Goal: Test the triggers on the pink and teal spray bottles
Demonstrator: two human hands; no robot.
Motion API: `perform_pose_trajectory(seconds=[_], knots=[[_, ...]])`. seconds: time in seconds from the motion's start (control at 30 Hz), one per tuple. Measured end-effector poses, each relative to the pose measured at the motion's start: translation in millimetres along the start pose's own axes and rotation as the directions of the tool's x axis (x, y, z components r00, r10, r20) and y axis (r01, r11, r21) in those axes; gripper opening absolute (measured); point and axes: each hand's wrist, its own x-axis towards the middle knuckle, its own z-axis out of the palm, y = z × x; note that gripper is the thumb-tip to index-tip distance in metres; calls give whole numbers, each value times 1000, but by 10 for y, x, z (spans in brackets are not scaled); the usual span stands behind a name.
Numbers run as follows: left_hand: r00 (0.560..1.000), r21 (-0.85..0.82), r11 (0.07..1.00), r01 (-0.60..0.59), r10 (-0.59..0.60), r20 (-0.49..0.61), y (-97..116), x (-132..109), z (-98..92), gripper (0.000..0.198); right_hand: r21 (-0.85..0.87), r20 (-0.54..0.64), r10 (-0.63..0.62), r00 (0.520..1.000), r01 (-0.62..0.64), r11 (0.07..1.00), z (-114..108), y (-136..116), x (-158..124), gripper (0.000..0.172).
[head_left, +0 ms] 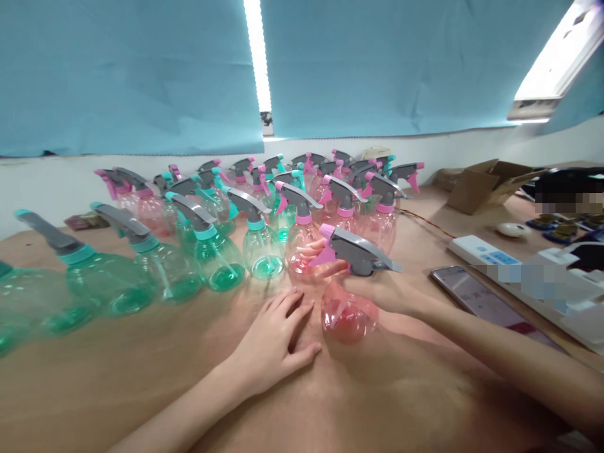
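My right hand (372, 286) grips the neck of a pink clear spray bottle (346, 314) with a grey trigger head and pink nozzle, fingers wrapped round it just under the head. The bottle stands on the wooden table (141, 377) close in front of me. My left hand (274, 336) lies flat on the table just left of the bottle, fingers spread, holding nothing. Behind both hands stand several rows of spray bottles, green ones (219, 255) to the left and pink ones (302, 242) to the right.
A phone (465, 292) lies on the table at the right, beside a white device (519, 270). An open cardboard box (486, 182) and a white mouse (513, 229) sit at the back right. Blue curtains (141, 69) hang behind the table.
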Motion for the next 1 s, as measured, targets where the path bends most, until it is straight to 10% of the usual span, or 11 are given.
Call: perform_pose_trajectory(seconds=[1.0], knots=[[999, -12, 999, 42, -41, 26, 49, 12, -60, 56, -132, -32, -14, 999, 10, 991, -27, -133, -42, 5]])
